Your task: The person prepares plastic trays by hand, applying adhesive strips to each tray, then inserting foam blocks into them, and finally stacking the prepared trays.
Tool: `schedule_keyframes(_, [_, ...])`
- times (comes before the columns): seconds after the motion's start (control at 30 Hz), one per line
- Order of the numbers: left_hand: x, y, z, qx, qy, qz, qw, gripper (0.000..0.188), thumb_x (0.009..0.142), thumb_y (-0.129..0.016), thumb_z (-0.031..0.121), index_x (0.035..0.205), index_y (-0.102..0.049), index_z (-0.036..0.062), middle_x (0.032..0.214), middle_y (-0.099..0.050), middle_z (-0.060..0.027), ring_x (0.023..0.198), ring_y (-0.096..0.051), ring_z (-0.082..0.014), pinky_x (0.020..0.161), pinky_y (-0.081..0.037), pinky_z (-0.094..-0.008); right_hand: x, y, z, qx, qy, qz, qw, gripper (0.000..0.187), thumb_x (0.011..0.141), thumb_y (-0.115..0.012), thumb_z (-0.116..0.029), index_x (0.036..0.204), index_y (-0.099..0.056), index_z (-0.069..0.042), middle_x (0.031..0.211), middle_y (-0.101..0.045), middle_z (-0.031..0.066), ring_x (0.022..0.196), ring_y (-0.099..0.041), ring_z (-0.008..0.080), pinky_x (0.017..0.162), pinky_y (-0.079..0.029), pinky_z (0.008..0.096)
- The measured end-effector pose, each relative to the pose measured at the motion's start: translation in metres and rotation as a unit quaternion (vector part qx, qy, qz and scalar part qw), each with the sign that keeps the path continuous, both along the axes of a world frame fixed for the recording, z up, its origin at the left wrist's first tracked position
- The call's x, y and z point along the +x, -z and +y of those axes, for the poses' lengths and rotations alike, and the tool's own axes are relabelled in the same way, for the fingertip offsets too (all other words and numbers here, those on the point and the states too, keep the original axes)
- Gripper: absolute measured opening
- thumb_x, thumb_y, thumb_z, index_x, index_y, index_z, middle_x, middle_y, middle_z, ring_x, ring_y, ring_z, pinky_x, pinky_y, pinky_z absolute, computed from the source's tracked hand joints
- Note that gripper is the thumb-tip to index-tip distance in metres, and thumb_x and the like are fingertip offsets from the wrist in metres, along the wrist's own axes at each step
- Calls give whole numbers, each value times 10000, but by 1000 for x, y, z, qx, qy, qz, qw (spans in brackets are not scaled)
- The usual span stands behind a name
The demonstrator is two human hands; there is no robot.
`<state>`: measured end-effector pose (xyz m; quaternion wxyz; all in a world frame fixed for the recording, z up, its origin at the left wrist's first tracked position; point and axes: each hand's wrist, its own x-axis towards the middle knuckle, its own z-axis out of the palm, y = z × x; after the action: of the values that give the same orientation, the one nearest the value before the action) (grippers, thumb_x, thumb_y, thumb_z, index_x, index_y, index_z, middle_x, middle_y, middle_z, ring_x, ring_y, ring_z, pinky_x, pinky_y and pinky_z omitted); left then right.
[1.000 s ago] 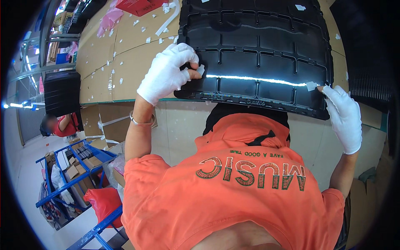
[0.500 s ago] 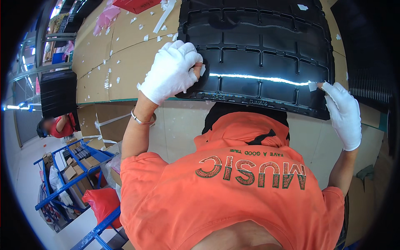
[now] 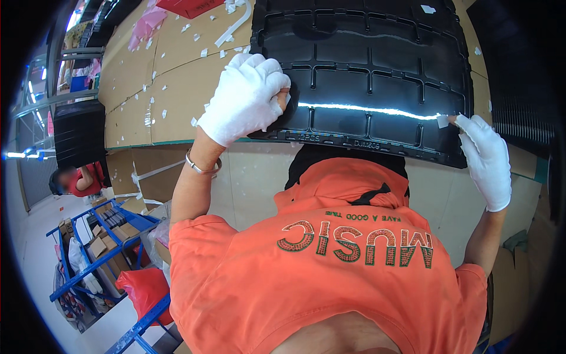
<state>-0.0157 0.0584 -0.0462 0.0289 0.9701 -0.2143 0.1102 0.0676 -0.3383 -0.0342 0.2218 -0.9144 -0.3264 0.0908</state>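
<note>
A black moulded plastic tray [image 3: 339, 88] with shallow compartments lies before me on cardboard. My left hand [image 3: 247, 97], in a white glove with bare fingertips, is closed at the tray's left edge. What its thumb and finger pinch, if anything, is hidden. At the tray's right edge, my gloved right hand [image 3: 483, 153] pinches a small white tab [image 3: 443, 121] between thumb and finger. A bright, thin line [image 3: 371, 110] crosses the tray between both hands; whether it is glare or a clear strip, I cannot tell.
White scraps [image 3: 204, 53] litter the cardboard table cover [image 3: 177, 76] on the left, near pink film [image 3: 146, 28] and a red box [image 3: 186, 7]. Dark ribbed trays [image 3: 522, 112] stand at right. Lower left are a blue rack [image 3: 88, 274] and a red bag [image 3: 144, 292]; a person [image 3: 85, 180] is behind.
The white scrap seen earlier at my left fingertips no longer shows there. My left hand has shifted very slightly; the right stays at the tray's edge with its tab.
</note>
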Motion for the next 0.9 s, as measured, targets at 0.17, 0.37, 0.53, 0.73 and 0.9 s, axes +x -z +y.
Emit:
schedule_keyframes(0.17, [-9, -1, 0, -19, -6, -12, 1000, 91, 671, -688, 87, 748, -643, 105, 752, -576, -34, 745, -562, -247, 750, -457, -373, 1, 2, -4, 7, 11, 13, 1000, 235, 927, -560, -9, 1137, -664, -34, 801, -536, 120, 646, -552, 234, 579, -406, 338])
schedule_keyframes(0.37, [-26, 5, 1, -37, -35, -18, 999, 179, 646, -702, 48, 798, -633, 116, 821, -598, -22, 796, -572, -255, 763, -448, -383, 2, 5, -7, 46, 21, 33, 998, 242, 927, -556, 7, 1144, -660, -23, 817, -529, 111, 663, -522, 210, 601, -401, 324])
schedule_keyframes(0.53, [-37, 2, 1, -30, -55, -22, 998, 198, 636, -700, 64, 819, -657, 127, 829, -595, -15, 809, -568, -249, 796, -442, -383, 1, 5, -7, 68, 23, 42, 997, 238, 930, -551, 11, 1143, -655, -11, 825, -529, 111, 671, -520, 206, 617, -402, 311])
schedule_keyframes(0.73, [-48, -5, 5, -33, -77, -7, 996, 227, 618, -703, 30, 805, -612, 120, 850, -604, -17, 791, -565, -275, 752, -449, -399, 1, 4, -10, 64, 31, 62, 996, 230, 934, -540, 18, 1140, -641, 3, 870, -576, 122, 691, -538, 207, 633, -416, 303])
schedule_keyframes(0.9, [-55, -16, 12, -116, -94, -6, 989, 185, 632, -689, 86, 802, -620, 116, 882, -600, -46, 837, -574, -279, 784, -441, -395, 1, 8, -12, 69, 28, 40, 996, 215, 936, -541, 13, 1128, -638, 10, 898, -603, 123, 712, -567, 212, 644, -431, 307])
